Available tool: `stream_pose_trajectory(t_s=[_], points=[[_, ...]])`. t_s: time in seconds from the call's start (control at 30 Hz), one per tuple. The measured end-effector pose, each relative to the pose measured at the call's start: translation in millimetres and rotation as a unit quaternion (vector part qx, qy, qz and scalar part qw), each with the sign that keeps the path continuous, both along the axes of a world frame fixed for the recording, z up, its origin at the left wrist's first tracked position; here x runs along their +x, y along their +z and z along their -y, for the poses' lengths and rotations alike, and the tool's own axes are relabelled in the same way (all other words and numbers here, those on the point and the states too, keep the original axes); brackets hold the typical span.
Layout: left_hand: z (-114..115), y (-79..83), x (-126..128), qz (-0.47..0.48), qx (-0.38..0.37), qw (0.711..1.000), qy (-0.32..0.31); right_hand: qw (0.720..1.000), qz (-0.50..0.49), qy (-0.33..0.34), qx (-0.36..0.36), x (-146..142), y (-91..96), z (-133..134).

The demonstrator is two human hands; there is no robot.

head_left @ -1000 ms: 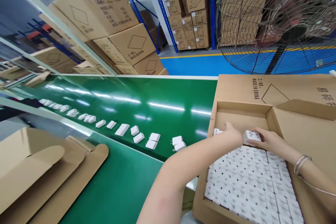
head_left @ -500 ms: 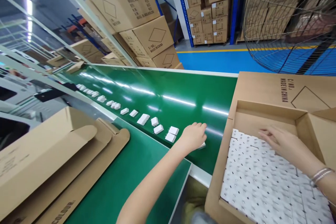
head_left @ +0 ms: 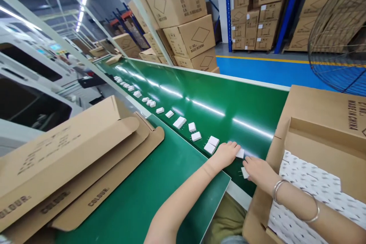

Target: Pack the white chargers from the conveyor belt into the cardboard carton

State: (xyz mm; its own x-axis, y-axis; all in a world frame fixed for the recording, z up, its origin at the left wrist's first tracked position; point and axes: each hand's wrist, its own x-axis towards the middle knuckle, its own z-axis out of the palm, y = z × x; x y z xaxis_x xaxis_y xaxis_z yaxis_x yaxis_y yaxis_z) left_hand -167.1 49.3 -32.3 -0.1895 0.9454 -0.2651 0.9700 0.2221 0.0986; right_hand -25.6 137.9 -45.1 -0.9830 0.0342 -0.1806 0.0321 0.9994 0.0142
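Observation:
My left hand (head_left: 228, 154) is over the green belt with its fingers closed round a white charger (head_left: 240, 153). Beside it, my right hand (head_left: 258, 170), with bracelets on the wrist, pinches another white plug charger (head_left: 245, 172) whose two metal prongs point left. Left of my hands, a pair of white chargers (head_left: 210, 148) lies side by side. More chargers (head_left: 179, 122) trail away in a line along the belt. Under my right forearm, an open carton (head_left: 320, 133) holds tightly packed rows of white chargers (head_left: 310, 173).
Folded cardboard cartons (head_left: 108, 167) lie on the green side table (head_left: 137, 190) at left. Stacked boxes (head_left: 188, 36) stand behind the belt (head_left: 217, 99). A wire fan guard (head_left: 340, 42) rises at the far right, behind the open carton.
My right hand has moved left from above the carton to a charger on the belt. My left hand stays low at the belt. The view has swung, shifting the scene rightward.

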Motion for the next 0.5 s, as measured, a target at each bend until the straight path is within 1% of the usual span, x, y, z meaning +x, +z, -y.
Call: stream_pose_trajectory(t_s=[0.13, 0.23, 0.33, 0.43, 0.5], points=[[26, 15.2, -30, -0.023, -0.011, 0.999, 0.031, 1.000, 0.021, -0.006, 0.014, 2, -7.5, 7], [41, 15.0, -50, -0.031, -0.048, 0.997, 0.045, 0.999, 0.045, -0.015, 0.007, -3, -4.6, 11], [46, 5.1, -59, -0.015, -0.057, 0.998, 0.029, 0.998, 0.052, -0.045, -0.001, -19, 10.6, 7], [47, -3.9, -63, 0.018, -0.037, 0.999, 0.011, 0.995, 0.025, -0.100, 0.009, -45, 32.9, 2], [51, -4.3, -67, 0.044, -0.014, 0.999, 0.014, 0.991, 0.013, -0.129, 0.014, -65, 45.6, 2]])
